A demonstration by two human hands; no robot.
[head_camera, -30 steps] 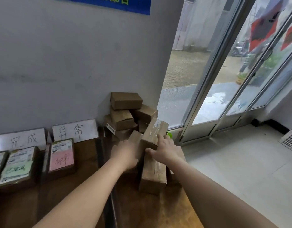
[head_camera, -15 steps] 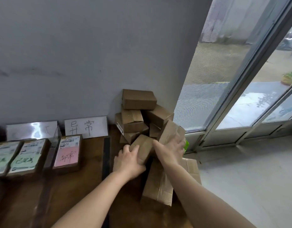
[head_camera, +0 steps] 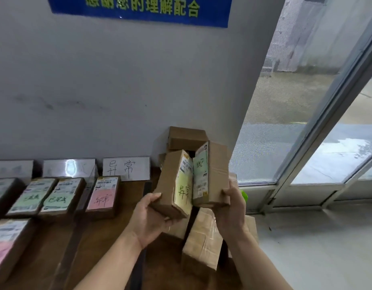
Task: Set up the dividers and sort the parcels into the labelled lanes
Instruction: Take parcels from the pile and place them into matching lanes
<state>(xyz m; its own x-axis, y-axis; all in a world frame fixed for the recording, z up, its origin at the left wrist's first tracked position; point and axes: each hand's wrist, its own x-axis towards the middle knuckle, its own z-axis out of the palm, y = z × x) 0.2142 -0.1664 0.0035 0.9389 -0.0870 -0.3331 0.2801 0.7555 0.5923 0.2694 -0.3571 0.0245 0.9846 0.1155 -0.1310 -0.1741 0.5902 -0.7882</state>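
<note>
1. The left hand [head_camera: 151,218] holds the yellow-label parcel [head_camera: 170,185] upright above the tabletop [head_camera: 109,237]. Its grip is curled round the parcel's lower end, with the thumb on the plain brown side.
2. The right hand [head_camera: 233,208] holds the green-label parcel [head_camera: 210,174] upright at the same height. Its grip is clasped round the lower right edge, with the thumb on the brown side.
3. The two labelled faces are turned toward each other in a narrow V. I cannot tell whether the parcels touch.
4. Behind both parcels, a pile of plain boxes [head_camera: 187,139] stands against the wall at the right end of the tabletop.
5. Under the hands, a taped box [head_camera: 201,243] lies on the tabletop.
6. To the left, a pink-label parcel [head_camera: 102,197] lies flat in front of a white sign [head_camera: 126,168] with handwritten characters.
7. A clear divider [head_camera: 91,181] stands just left of that parcel. Beyond it, two flat parcels [head_camera: 57,197] with greenish labels lie side by side.
8. A blue banner [head_camera: 139,9] hangs on the wall above, and a glass door [head_camera: 306,101] fills the right side.
</note>
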